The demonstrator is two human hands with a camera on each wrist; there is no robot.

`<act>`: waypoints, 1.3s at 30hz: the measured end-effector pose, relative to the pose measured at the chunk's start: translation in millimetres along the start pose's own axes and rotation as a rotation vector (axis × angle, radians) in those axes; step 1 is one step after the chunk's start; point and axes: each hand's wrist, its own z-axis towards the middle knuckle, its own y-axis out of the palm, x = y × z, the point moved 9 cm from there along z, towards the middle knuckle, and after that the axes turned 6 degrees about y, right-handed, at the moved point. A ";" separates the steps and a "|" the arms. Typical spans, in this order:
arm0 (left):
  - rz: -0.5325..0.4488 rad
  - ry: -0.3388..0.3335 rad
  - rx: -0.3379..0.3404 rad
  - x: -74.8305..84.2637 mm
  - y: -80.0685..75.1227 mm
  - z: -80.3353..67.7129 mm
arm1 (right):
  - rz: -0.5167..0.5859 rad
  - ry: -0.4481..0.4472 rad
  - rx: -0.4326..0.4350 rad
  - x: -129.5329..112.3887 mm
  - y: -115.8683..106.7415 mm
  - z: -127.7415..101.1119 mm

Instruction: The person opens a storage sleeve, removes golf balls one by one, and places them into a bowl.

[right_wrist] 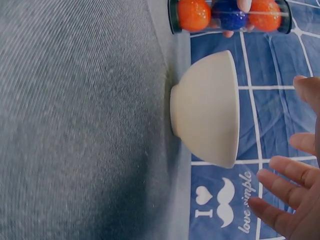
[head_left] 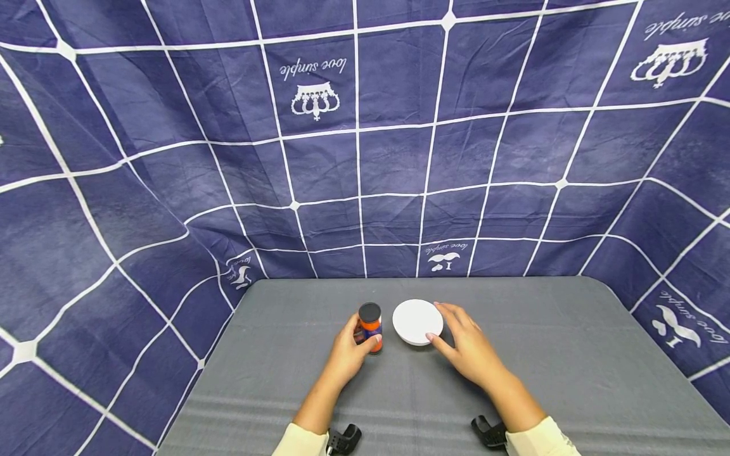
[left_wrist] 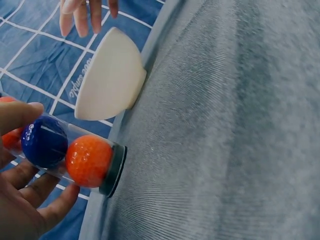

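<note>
Nearest my head view, two pale sleeves (head_left: 296,441) enter over the near edge of the grey table (head_left: 570,380), which spreads wide and bare to its right edge and corners. I see the blue checked cloth (head_left: 171,158) hanging behind the far edge and down the left side. Close to the far edge, about midway along it, stands the white bowl (head_left: 418,322). I hold my right hand (head_left: 464,345) spread just beside the bowl's right side, fingers straight; the wrist view shows them apart from the rim, gripping nothing. Just left of the bowl stands the clear tube (head_left: 371,328), black-capped, with orange and blue balls inside. I have my left hand (head_left: 349,350) wrapped round that tube, thumb across its front.
</note>
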 end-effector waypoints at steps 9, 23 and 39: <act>0.012 0.001 0.001 5.9 2.0 1.7 | 0.104 0.022 -0.020 -5.9 2.7 1.2; 0.131 0.089 -0.027 28.4 9.9 -4.6 | 0.196 0.052 -0.066 -19.1 4.2 4.2; 0.189 0.186 -0.066 37.7 22.1 -6.3 | 0.346 -0.004 -0.107 -36.4 8.5 6.1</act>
